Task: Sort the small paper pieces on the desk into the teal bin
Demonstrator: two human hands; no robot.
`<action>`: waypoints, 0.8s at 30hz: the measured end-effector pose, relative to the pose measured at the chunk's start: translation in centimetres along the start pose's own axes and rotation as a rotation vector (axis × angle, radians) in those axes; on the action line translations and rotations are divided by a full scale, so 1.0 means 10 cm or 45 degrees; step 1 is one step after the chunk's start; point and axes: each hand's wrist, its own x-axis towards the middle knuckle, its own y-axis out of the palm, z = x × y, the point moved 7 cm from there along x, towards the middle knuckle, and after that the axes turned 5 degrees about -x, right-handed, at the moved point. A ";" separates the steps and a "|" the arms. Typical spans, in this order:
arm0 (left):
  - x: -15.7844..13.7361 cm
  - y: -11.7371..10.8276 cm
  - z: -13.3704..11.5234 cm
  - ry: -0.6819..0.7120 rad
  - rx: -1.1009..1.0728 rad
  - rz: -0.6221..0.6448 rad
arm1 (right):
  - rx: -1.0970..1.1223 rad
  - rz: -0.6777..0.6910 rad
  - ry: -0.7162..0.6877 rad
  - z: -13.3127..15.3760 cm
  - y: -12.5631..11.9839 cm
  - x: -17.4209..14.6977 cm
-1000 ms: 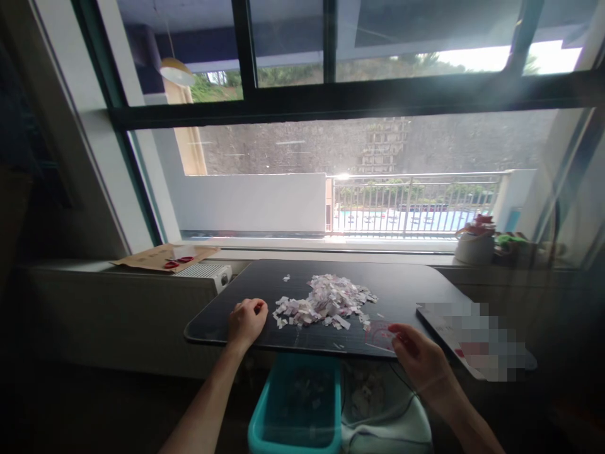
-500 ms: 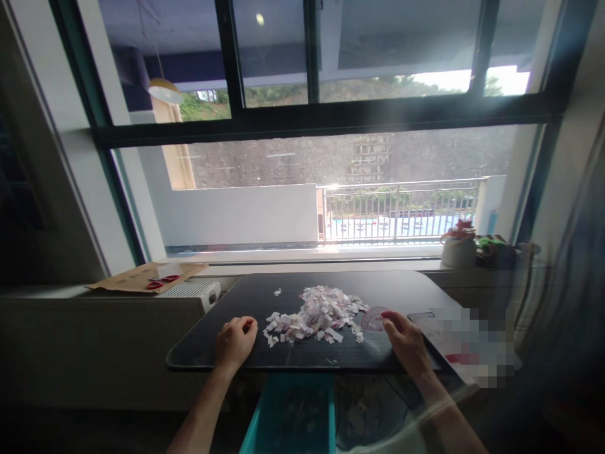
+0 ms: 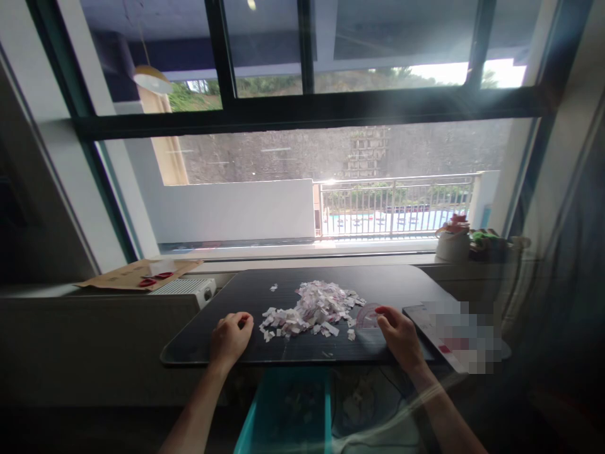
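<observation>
A heap of small cut paper pieces (image 3: 321, 306) lies on the dark tabletop (image 3: 222, 328), spread thinner at its left and front. To the left of the heap, my left hand (image 3: 231, 337) rests at the table's near edge, thumb and fingers curled together with nothing visible in them. On the other side, my right hand (image 3: 399, 334) has its fingers pinched at the right edge of a clear, rounded plastic piece with pinkish markings, like a protractor (image 3: 367, 317). Whether the piece is lifted or flat on the table I cannot tell.
Below the table edge stands a teal bin (image 3: 328, 410) with paper bits inside. Red-handled scissors (image 3: 154, 279) lie on a brown paper envelope (image 3: 113, 275) on the left sill. A flat, partly blurred item (image 3: 425, 321) is beside my right hand. A potted plant (image 3: 452, 244) stands by the window.
The view has shifted slightly, so everything sits a little further left and higher. Both hands and the paper heap keep their places relative to each other.
</observation>
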 end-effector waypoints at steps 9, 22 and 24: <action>0.01 0.02 0.02 0.001 -0.001 -0.003 | 0.084 0.176 -0.014 0.06 0.12 -0.02; 0.00 0.03 0.03 0.008 0.006 -0.018 | 0.236 0.341 -0.009 0.14 0.19 -0.07; 0.00 0.03 0.03 0.011 0.004 -0.017 | 0.279 0.371 -0.005 0.15 0.19 -0.08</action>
